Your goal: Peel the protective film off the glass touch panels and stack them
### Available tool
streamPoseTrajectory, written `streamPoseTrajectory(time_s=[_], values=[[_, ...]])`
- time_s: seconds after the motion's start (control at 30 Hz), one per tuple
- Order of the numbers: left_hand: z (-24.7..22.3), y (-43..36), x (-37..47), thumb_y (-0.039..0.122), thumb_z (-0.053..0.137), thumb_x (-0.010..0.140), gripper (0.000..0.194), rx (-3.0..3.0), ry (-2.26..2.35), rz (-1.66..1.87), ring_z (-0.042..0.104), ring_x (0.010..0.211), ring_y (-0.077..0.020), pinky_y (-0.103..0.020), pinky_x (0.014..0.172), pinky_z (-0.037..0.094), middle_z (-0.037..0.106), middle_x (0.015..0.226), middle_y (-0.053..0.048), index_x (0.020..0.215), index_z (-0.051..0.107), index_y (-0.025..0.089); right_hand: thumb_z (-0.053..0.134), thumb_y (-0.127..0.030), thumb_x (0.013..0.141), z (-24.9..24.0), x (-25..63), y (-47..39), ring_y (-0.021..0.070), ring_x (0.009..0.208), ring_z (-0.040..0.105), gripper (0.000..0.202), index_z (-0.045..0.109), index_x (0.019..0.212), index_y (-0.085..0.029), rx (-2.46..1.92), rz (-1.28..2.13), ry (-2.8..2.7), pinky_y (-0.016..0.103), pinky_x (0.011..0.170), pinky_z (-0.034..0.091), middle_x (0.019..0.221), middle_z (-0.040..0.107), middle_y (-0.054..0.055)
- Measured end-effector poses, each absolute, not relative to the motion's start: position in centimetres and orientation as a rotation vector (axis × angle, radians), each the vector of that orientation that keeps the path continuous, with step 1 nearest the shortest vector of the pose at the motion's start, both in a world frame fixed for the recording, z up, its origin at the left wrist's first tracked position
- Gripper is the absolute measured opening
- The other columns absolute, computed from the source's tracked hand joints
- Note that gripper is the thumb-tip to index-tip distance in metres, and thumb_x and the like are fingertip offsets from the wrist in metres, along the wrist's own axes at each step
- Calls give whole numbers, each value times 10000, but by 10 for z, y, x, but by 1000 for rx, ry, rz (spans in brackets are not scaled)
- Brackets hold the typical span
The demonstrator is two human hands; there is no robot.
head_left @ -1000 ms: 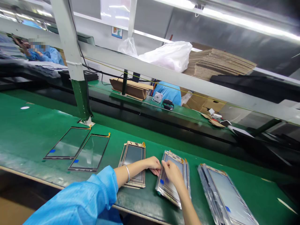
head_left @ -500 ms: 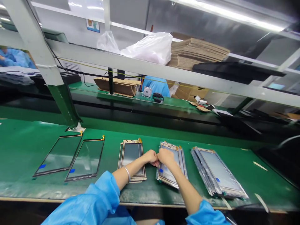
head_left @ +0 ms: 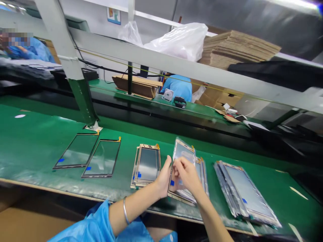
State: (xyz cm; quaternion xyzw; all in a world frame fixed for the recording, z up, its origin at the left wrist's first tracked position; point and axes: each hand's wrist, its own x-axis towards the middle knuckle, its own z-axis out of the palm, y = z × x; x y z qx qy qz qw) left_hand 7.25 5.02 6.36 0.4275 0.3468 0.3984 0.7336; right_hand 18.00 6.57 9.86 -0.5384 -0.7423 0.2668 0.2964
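Observation:
A touch panel glass [head_left: 183, 151] in clear film is raised at a tilt over the middle stack. My left hand [head_left: 163, 179] holds its left edge, thumb up and the other fingers hidden behind it. In front of the panel's face, my right hand [head_left: 186, 171] is closed in a pinch near the left edge; what its fingertips grip is too small to make out. Beneath and to the right lie more filmed panels [head_left: 202, 171]. Left of my left hand, a stack of panels with pale frames [head_left: 149, 161] rests on the green bench.
Two dark-framed clear panels [head_left: 104, 158] lie at the left. A filmed stack [head_left: 248, 191] stands at the right, with pale strips [head_left: 299, 193] beyond it. A post [head_left: 78, 80] rises behind, and an overhead shelf carries cardboard sheets [head_left: 242, 47]. Co-workers in blue are in the background.
One panel has come up off the middle stack and is tilted. My left hand has opened around its left edge; my right hand has shifted over its face. The camera view has turned.

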Motion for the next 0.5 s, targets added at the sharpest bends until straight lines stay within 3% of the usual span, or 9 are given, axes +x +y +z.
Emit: streamPoseTrajectory(time_s=[0.1,0.17,0.27,0.37,0.5], values=[[63,37,44,785,118,831,904,464,592,891,657,947,-295,-341,685,491,644,1131,-183,1375,445,141,399,-311,947,100,166,34,167,764,601,242,580,821,-213,-1093,757,-2225,278,717,487,805,630,23],[63,33,25,768,207,847,836,156,460,943,648,996,-284,-341,726,484,606,1226,-175,1429,373,192,477,-287,942,99,167,15,191,920,610,146,607,958,-224,-895,616,-2404,306,808,498,980,648,54],[64,31,8,734,240,872,780,-21,425,1027,587,1144,-286,-363,839,460,507,1358,-175,1460,320,229,543,-275,922,91,169,-3,229,1040,600,220,577,1126,-201,-777,260,-2505,325,832,518,1149,623,108],[70,32,2,731,258,872,764,-62,456,1036,496,1259,-295,-388,898,432,469,1391,-167,1454,337,242,490,-190,942,82,163,-9,227,1000,621,175,579,1089,-157,-724,13,-2461,325,822,520,1109,640,130],[77,29,0,708,240,891,714,-71,476,1064,380,1356,-274,-504,1005,364,442,1433,-127,1447,341,271,461,-95,940,75,152,-10,199,936,636,148,591,987,-145,-687,-72,-2375,312,841,502,1028,668,119]])
